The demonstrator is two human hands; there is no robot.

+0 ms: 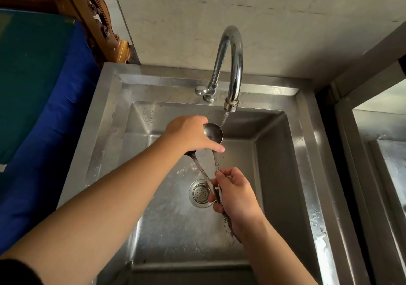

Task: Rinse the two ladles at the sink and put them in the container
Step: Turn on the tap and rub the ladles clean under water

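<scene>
Right hand: I had my right hand [236, 193] closed round both handles, bunched together low over the basin.
Left hand: my left hand [190, 135] was cupped over the bowls, thumb stretched out across the neck of the right ladle; whether the fingers gripped or only rubbed, I could not tell.
Right ladle: the right ladle [213, 131] had its bowl up, touching the thin stream of water [225, 117] at its rim.
Left ladle: the left ladle [198, 166] had its bowl mostly hidden under my palm, only the handle showing.
Faucet: the faucet [232, 65] was running a narrow thread into the sink [307, 153].
Container: none in view, so I could not place it.
Stage: I judged this the rinse, with the putting away not yet begun.
Risk, slip: wet handles held as a pair could have scissored apart and dropped one onto the drain strainer [200, 193].
Risk, splash: a bowl tilted into the stream could have thrown water over the rim.
Risk, half rinse: the covered bowl might have missed the water altogether.
</scene>
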